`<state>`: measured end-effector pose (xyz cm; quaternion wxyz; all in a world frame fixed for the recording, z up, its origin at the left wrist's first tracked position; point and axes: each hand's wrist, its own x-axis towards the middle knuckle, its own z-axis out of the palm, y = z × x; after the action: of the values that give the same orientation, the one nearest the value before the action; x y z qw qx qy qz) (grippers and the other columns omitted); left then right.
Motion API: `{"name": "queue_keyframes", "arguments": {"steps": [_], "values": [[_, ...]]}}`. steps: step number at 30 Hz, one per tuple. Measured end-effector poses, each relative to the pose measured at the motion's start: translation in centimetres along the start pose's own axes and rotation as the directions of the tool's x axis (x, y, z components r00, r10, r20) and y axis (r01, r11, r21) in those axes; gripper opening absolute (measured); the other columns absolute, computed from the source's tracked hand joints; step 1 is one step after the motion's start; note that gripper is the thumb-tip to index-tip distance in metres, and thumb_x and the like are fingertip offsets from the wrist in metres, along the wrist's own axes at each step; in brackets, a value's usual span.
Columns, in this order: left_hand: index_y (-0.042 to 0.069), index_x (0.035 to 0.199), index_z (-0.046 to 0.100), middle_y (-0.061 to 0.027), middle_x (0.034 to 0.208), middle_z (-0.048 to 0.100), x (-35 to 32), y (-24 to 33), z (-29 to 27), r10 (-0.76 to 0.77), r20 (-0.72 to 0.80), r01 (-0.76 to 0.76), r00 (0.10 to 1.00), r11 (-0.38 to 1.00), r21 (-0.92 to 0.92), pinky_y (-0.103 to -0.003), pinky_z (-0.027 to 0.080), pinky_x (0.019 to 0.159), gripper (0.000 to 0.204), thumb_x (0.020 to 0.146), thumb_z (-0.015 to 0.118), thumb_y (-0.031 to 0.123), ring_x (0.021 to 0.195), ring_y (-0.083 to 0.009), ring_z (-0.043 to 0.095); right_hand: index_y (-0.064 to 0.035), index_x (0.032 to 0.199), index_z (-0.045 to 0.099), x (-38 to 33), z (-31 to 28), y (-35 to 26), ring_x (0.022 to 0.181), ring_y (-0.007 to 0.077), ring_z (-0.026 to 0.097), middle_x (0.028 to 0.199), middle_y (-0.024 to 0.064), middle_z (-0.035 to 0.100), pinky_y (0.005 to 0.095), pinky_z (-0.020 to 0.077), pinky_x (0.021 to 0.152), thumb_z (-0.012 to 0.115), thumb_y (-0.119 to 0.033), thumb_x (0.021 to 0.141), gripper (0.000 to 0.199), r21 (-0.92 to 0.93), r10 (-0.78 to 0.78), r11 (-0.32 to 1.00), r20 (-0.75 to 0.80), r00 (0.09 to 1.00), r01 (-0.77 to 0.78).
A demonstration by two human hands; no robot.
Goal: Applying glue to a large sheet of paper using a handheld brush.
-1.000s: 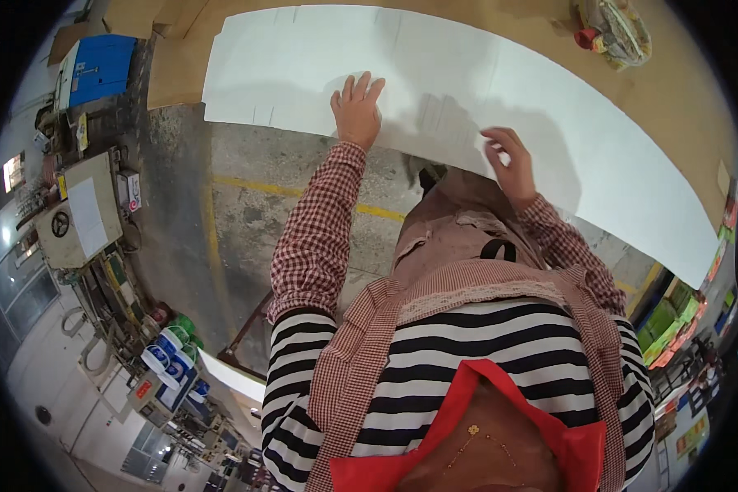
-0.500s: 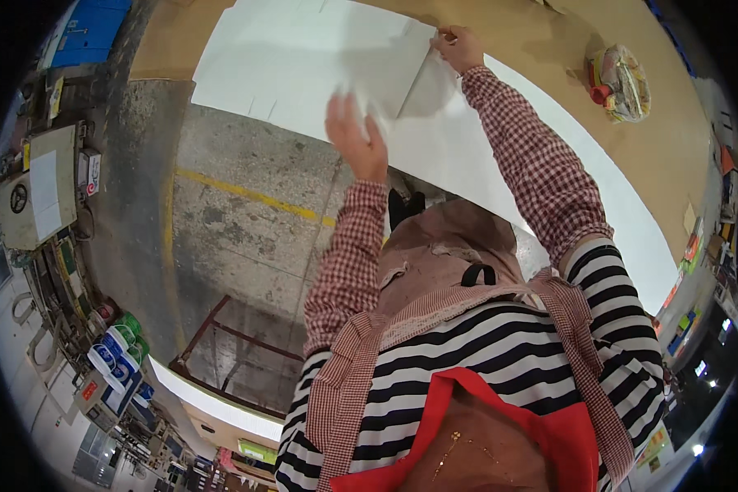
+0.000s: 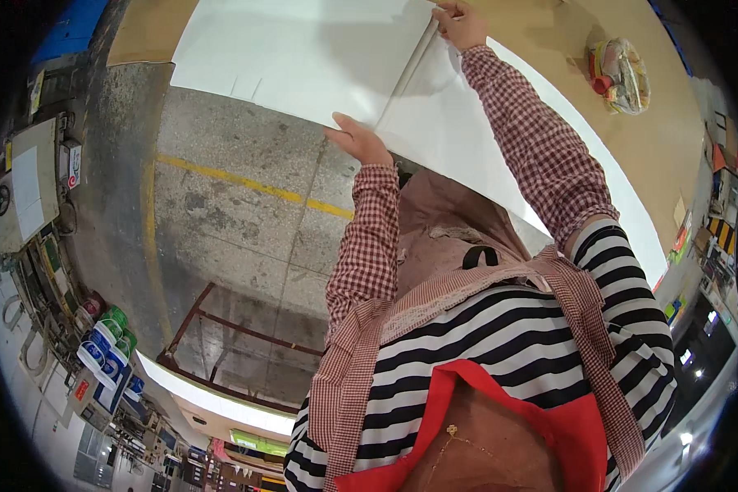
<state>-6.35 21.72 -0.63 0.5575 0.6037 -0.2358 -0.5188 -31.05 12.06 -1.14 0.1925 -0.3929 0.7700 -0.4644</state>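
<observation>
Big brown table (image 3: pixel 672 123) fills the top of the view, edge curving down to the right. On it lies a large white sheet (image 3: pixel 303 57), spread flat, reaching from the upper left across to the right rim; its near edge overhangs the table edge above the grey concrete floor (image 3: pixel 221 221). A fold or second layer of the sheet lifts along a straight line running from the top centre down to the near edge.

Yellow floor line (image 3: pixel 254 187) crosses the concrete under the sheet's edge. Rust-red metal frame (image 3: pixel 221 336) stands lower on the floor. Clutter of boxes and bottles along the left rim, too small to tell apart.

Clear plastic bag (image 3: pixel 619 74) with coloured stuff inside sits on the table, well apart from both hands, right of the sheet.

Left hand (image 3: pixel 361 141) at the sheet's near edge, fingers open and flat, thumb out, touching the edge where the raised line ends. Right hand (image 3: pixel 461 23) at the far end of that line near the top, fingers curled, pinching the sheet's lifted edge. Sheet spans between the two hands.
</observation>
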Motion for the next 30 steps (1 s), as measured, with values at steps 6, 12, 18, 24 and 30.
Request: {"name": "queue_keyframes", "arguments": {"steps": [6,12,18,24,30], "values": [[-0.009,0.144,0.012,-0.0298,0.146,0.024,0.1,-0.9,-0.1,0.035,0.008,-0.035,0.999,0.999,-0.021,-0.038,0.03,0.112,0.062,0.104,0.034,0.033,0.134,-0.033,0.033,-0.0034,0.094,0.066,1.6,0.8,2.1,0.054,0.0119,0.055,0.066,0.0035,0.059,0.0274,0.0458,0.047,0.07,-0.01,0.083,0.013,0.134,0.18,0.972,0.099,0.979,-0.192],[-0.01,0.14,0.019,-0.0305,0.139,0.032,0.8,-1.4,-1.2,0.12,-0.038,-0.117,0.992,0.99,0.072,-0.039,0.035,0.108,0.059,0.103,0.035,0.033,0.128,-0.033,0.04,-0.0034,0.096,0.063,0.7,3.0,3.0,0.063,0.0144,0.06,0.076,0.0062,0.064,0.0288,0.0513,0.053,0.07,-0.01,0.083,0.016,0.288,0.242,0.922,0.093,0.966,-0.259],[-0.014,0.137,0.021,-0.0336,0.134,0.037,0.9,-2.6,0.1,-0.009,-0.182,0.039,0.983,0.986,0.16,-0.041,0.042,0.103,0.064,0.102,0.039,0.036,0.12,-0.0371,0.046,0.0024,0.106,0.062,0.3,0.0,0.1,0.068,0.0172,0.066,0.095,0.0107,0.065,0.0298,0.058,0.054,0.068,-0.009,0.083,0.026,0.418,0.164,0.882,0.155,0.974,-0.216],[-0.015,0.135,0.025,-0.0354,0.136,0.035,1.0,-2.6,-1.8,-0.036,-0.201,0.081,0.979,0.972,0.219,-0.041,0.041,0.104,0.064,0.101,0.039,0.039,0.125,-0.0397,0.044,-0.0016,0.115,0.057,-10.1,-13.4,-0.5,0.087,0.0144,0.063,0.111,0.009,0.061,0.0284,0.0557,0.075,0.065,-0.001,0.085,0.031,0.191,-0.079,0.975,-0.174,0.982,0.112],[-0.009,0.138,0.026,-0.0306,0.139,0.035,0.7,-0.1,-1.0,-0.07,-0.209,0.114,0.975,0.972,0.204,-0.043,0.042,0.103,0.063,0.101,0.038,0.041,0.126,-0.0382,0.043,-0.0101,0.12,0.059,-9.9,-35.8,3.1,0.084,0.0189,0.062,0.114,0.0104,0.057,0.0296,0.0533,0.066,0.07,-0.01,0.081,0.04,-0.62,-0.383,0.767,-0.235,0.893,0.166]]}}
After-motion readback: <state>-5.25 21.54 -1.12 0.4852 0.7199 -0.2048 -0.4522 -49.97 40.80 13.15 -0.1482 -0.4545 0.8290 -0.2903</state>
